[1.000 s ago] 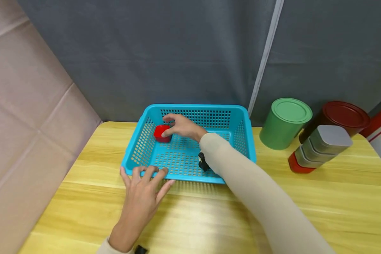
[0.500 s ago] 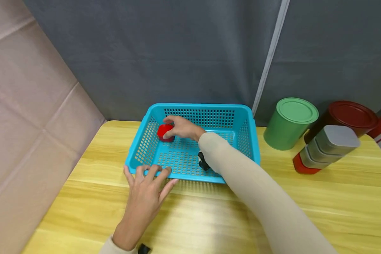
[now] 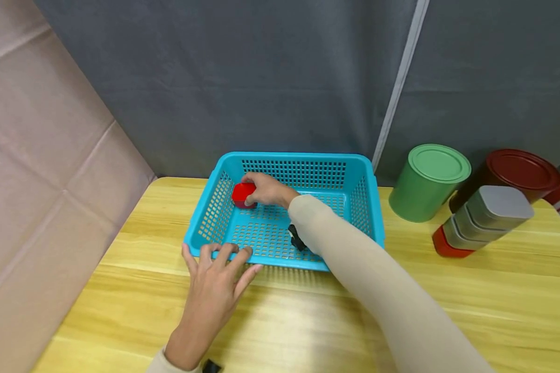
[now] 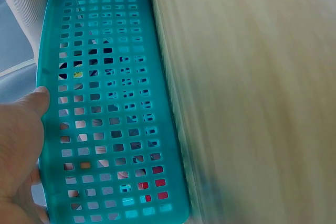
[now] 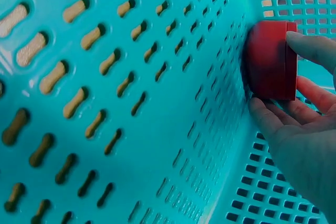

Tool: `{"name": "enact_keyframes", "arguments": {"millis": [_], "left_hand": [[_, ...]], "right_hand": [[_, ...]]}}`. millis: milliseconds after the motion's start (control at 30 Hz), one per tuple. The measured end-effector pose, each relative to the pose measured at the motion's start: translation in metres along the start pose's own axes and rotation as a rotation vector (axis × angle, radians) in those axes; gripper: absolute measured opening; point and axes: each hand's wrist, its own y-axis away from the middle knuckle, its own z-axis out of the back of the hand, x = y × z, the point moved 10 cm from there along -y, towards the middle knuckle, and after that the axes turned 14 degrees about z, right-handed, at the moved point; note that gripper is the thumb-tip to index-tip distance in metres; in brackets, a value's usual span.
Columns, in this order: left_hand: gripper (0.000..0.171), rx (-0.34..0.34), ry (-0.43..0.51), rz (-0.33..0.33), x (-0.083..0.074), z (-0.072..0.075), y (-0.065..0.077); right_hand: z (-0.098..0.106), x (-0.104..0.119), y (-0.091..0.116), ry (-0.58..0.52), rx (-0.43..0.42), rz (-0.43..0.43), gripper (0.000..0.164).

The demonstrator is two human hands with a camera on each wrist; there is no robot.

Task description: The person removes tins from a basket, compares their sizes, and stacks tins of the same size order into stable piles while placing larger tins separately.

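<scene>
Inside the blue perforated basket (image 3: 261,262), my right hand (image 3: 269,189) reaches to the left end. It grips a small red container (image 3: 242,196), thumb at its rim and fingers along its side. In the right wrist view this red container (image 5: 270,59) has a rounded base and sits close against the basket wall (image 5: 157,108). My left hand (image 3: 212,285) rests on the basket's front rim at the left, fingers spread and lightly bent. In the left wrist view, the left hand (image 4: 18,145) touches the rim of the basket (image 4: 105,129) with a digit tip.
Right of the basket stand a green lidded can (image 3: 422,189) and a dark red lidded can (image 3: 522,171). In front of them is a stack of grey containers (image 3: 483,220) with a red one (image 3: 450,243) at the bottom. A grey curtain (image 3: 242,77) hangs behind the wooden table (image 3: 298,321).
My right hand's fingers have settled lower around the red container's rim. My left hand stays on the front rim. The head view has shifted slightly, so everything sits a little further right.
</scene>
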Motion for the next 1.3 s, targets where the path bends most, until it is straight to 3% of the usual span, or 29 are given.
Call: {"name": "enact_keyframes", "arguments": {"millis": [367, 800, 1033, 1300], "left_hand": [[0.067, -0.003, -0.002, 0.001, 0.002, -0.001, 0.0], [0.068, 0.019, -0.005, 0.008, 0.007, -0.003, 0.0], [0.068, 0.002, -0.003, -0.011, 0.008, -0.004, -0.003], [0.067, 0.019, 0.005, 0.002, 0.012, -0.01, -0.005]], "right_hand": [[0.003, 0.002, 0.002, -0.004, 0.0, 0.0, 0.056], [0.014, 0.029, 0.011, -0.07, -0.011, 0.056, 0.054], [0.034, 0.039, 0.026, -0.125, -0.038, 0.044, 0.057], [0.069, 0.05, 0.058, -0.15, -0.11, 0.036, 0.057]]}}
